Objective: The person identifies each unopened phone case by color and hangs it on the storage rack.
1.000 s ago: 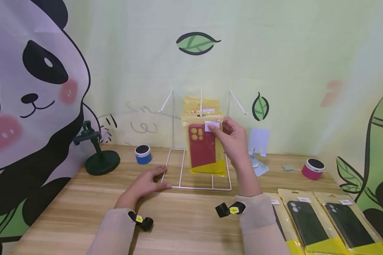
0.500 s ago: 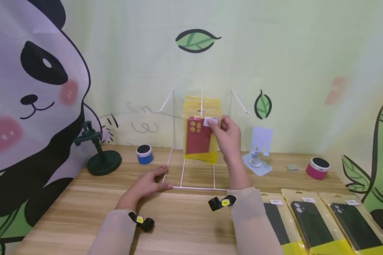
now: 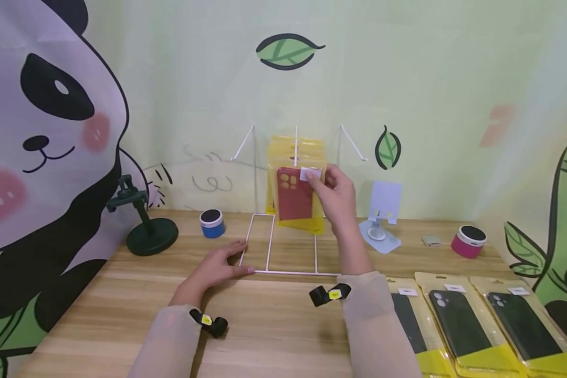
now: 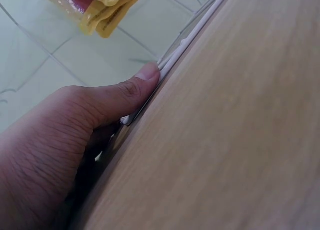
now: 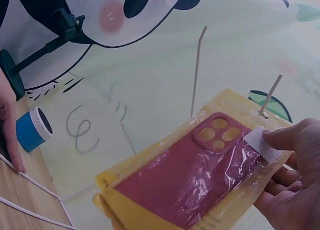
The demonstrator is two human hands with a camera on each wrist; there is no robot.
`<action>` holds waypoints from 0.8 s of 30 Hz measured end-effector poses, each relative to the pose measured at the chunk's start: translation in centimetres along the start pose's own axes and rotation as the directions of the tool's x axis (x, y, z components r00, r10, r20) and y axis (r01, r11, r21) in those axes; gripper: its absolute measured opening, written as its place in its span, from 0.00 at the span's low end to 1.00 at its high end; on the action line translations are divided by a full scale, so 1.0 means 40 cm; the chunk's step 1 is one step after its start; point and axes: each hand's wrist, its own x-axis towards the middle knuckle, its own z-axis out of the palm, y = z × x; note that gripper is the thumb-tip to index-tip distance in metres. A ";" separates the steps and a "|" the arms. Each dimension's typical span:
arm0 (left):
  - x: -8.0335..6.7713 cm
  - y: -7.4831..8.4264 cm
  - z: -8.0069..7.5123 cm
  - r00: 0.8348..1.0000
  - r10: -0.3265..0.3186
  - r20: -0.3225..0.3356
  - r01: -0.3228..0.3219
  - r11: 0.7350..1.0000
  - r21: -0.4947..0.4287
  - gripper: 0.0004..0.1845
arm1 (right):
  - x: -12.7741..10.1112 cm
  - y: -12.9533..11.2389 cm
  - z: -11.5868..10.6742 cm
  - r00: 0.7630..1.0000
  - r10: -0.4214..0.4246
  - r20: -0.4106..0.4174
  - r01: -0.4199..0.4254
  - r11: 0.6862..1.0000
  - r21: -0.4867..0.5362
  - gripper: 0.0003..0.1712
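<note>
Right hand (image 3: 337, 197) pinches the red phone case pack (image 3: 296, 195) up on the wire rack's (image 3: 290, 247) middle hook, left hand (image 3: 217, 268) lies flat holding the base, black-case packs (image 3: 458, 320) lying nearby.

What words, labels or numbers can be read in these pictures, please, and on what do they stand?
No text can be read in any view.
White label on the red case pack: print not legible.
White labels on the packs on the table: marks too small to read.
Yellow tags on the wrist cameras: too small.
</note>
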 end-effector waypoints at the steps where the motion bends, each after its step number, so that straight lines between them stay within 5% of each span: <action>1: 0.002 0.000 0.000 1.000 0.002 0.000 -0.002 1.000 0.000 0.48 | 0.000 -0.005 -0.004 1.000 -0.001 -0.007 0.001 1.000 -0.003 0.20; 13: 0.006 0.000 0.002 1.000 0.013 -0.005 -0.013 1.000 0.006 0.47 | -0.028 -0.097 -0.067 0.992 -0.036 -0.123 0.036 0.999 -0.006 0.17; 19: 0.006 0.004 0.001 1.000 0.001 0.001 -0.001 1.000 0.011 0.47 | -0.053 -0.130 -0.087 1.000 0.007 0.009 -0.008 0.988 0.155 0.16; 24: 0.005 0.006 -0.002 1.000 -0.005 0.006 0.005 1.000 0.011 0.47 | -0.071 -0.164 -0.108 0.988 0.013 0.156 -0.072 0.922 0.381 0.14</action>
